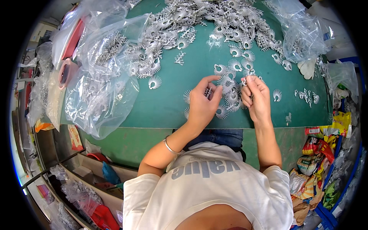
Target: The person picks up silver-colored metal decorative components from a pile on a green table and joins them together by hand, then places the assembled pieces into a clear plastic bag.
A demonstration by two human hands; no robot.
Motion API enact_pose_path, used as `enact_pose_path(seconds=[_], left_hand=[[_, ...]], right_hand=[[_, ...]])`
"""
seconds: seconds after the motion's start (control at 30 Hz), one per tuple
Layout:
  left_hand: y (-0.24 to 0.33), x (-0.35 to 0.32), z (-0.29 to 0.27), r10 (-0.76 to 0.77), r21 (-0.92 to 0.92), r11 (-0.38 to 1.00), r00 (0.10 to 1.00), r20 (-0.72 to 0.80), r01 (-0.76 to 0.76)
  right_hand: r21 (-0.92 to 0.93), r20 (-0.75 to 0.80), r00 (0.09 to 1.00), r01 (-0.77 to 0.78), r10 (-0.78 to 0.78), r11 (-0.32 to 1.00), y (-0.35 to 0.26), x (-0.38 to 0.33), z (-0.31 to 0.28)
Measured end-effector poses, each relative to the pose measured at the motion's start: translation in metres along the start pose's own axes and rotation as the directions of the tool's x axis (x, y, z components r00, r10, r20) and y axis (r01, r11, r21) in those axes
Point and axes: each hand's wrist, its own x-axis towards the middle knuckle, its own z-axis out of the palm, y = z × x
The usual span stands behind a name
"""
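Note:
My left hand is curled above the green tabletop, its thumb and fingers bent around some small dark-grey metal pieces. Close by on the right, my right hand pinches a small silvery metal piece between thumb and fingertips. Its other fingers are folded in, and whatever lies under them is hidden. Between and under both hands spreads a loose cluster of fan-shaped silver metal parts with thin radiating spokes. A single fan-shaped part lies to the right of my right hand.
A large heap of similar metal parts covers the table's far side. Clear plastic bags with parts stand at the left and far right. Small branched pieces lie rightward on the green table. Colourful packets fill a rack below.

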Motion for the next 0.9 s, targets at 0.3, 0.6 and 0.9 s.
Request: enact_pose_path(seconds=[0.3, 0.6, 0.9], left_hand=[[-0.002, 0.007, -0.021, 0.274, 0.486, 0.827, 0.958, 0.09, -0.282], [-0.002, 0.006, -0.017, -0.304, -0.377, 0.783, 0.833, 0.461, 0.494], [0.0, 0.006, -0.028, -0.406, -0.477, 0.735, 0.876, 0.26, 0.482]], right_hand=[[-0.227, 0.096, 0.989, -0.087, 0.111, 0.97, 0.005, -0.005, 0.001], [-0.564, 0.134, 0.987, 0.006, 0.085, 0.826, 0.0, -0.006, 0.006], [-0.925, 0.253, 0.952, 0.29, -0.172, 0.245, 0.002, -0.026, -0.012]])
